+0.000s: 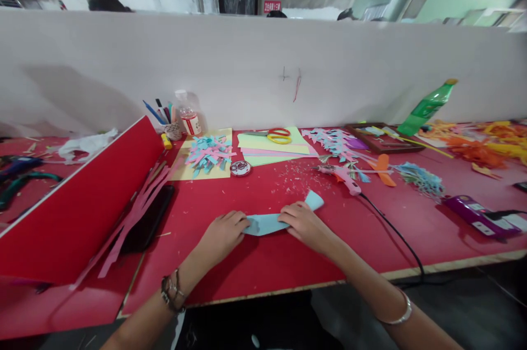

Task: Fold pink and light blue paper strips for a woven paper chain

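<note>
Holding the light-blue paper (267, 224) level between the left hand (225, 231) and the right hand (303, 221) should help: the left pinches one end, the right grips it short of the flared other end. Even finger pressure should align its edges, clear of the glue gun (348, 179) beyond the right hand.

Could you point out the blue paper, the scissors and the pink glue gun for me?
Blue paper (267, 224): head view, on its middle stretch.
Scissors (270, 134): head view, where blades meet handles.
Pink glue gun (346, 177): head view, on its body.
</note>
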A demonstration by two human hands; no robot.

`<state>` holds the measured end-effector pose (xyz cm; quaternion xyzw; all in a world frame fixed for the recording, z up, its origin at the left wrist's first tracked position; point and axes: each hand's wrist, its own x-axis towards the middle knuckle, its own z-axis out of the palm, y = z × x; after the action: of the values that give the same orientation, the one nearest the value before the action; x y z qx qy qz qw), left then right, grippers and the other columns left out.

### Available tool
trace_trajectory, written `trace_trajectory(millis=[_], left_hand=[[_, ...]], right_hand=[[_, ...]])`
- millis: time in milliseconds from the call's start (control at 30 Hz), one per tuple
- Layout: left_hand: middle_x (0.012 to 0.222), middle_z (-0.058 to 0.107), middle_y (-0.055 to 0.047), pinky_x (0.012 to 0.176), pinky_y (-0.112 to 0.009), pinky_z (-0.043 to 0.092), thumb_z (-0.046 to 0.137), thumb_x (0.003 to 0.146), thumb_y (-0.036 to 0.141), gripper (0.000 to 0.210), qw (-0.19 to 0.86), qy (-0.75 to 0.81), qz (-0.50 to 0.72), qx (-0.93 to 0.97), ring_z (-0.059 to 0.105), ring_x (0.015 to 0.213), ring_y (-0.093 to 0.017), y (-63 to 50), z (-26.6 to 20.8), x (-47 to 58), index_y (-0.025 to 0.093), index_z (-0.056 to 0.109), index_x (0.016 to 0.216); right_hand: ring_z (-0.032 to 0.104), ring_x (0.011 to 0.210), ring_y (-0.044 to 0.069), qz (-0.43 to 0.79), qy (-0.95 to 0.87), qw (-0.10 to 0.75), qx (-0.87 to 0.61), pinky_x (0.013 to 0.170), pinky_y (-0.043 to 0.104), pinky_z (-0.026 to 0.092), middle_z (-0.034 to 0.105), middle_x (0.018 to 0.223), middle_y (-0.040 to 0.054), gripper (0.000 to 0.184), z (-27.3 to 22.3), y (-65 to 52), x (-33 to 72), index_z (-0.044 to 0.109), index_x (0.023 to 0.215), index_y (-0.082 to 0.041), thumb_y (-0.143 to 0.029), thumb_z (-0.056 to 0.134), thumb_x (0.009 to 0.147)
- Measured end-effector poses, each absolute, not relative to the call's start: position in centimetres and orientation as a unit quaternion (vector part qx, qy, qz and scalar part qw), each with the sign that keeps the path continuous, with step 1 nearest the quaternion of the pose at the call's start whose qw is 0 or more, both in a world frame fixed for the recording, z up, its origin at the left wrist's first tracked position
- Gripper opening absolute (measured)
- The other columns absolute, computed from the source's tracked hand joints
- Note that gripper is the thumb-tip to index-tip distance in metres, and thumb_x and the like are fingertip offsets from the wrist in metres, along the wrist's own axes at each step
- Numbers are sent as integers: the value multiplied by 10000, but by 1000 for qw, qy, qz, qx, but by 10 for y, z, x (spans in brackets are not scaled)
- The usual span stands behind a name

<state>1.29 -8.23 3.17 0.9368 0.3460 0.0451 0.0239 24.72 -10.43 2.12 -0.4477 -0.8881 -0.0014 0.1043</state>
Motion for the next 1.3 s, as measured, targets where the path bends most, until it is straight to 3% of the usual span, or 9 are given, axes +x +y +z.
trace_trajectory(millis=[200,433,633,767,967,1300], left_hand=[[978,539,-40,767,-302,424,419,801,166,244,43,370,37,927,499,900,-168,-90,27,12,213,506,1023],[928,556,-61,660,-312,461,424,790,132,242,22,386,16,922,519,834,-195,-103,25,25,191,519,1004],[958,537,-20,751,-227,413,407,813,205,226,159,394,126,896,499,870,-126,-99,23,4,245,558,977],[891,549,-7,697,-194,401,389,820,243,216,218,424,158,864,512,796,-104,-94,24,-4,217,600,859],[763,539,-8,555,-196,362,364,825,304,243,160,480,136,852,511,667,-108,-91,25,3,190,578,811],[770,537,-22,551,-220,369,338,835,285,214,69,496,59,864,524,680,-137,-82,20,0,175,519,805]], right_hand=[[461,849,184,22,-886,79,-456,751,313,327,524,905,70,184,31,-112,243,537,933,-168,-189,466,765],[487,782,172,11,-904,74,-421,669,280,361,545,836,60,147,29,-112,203,543,892,-169,-212,442,795],[503,720,135,42,-895,129,-425,628,236,346,573,746,41,219,19,-111,214,574,785,-170,-219,368,842],[504,690,130,40,-895,106,-431,608,238,330,578,734,27,232,23,-105,222,562,755,-167,-222,356,848],[498,680,132,20,-904,59,-423,600,245,309,567,737,28,212,27,-88,217,538,738,-155,-247,376,838],[494,674,121,36,-914,67,-399,616,239,291,566,727,15,242,11,-70,223,506,754,-166,-296,329,854]])
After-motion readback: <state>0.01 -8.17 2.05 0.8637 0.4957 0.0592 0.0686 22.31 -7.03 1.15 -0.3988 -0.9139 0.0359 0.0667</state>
